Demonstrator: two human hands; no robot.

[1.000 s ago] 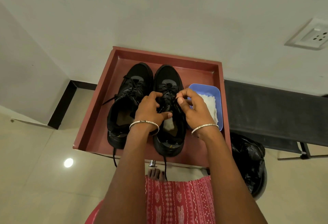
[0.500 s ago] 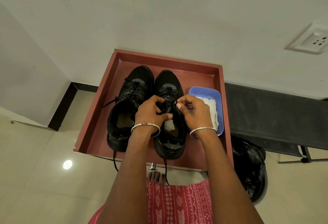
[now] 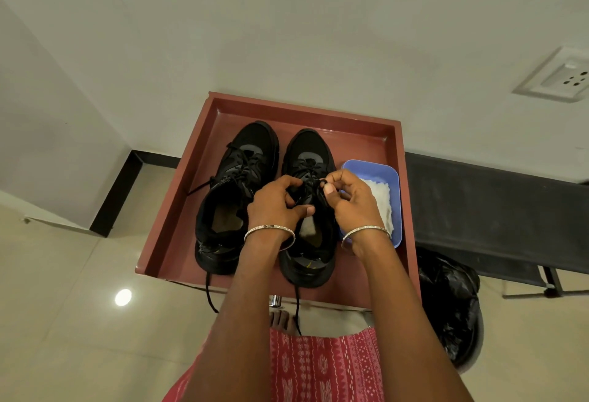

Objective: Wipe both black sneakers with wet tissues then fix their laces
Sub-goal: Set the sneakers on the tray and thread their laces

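Head view: both hands, left hand and right hand, pinch the laces of the right black sneaker on the red tray.

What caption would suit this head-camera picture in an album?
Both hands, left hand and right hand, pinch the laces of the right-side black sneaker on a red tray.

I'm seeing two black sneakers under the hands and one blue tub of tissues sitting just right of them.

Home interior: tiled floor, plain wall with socket.
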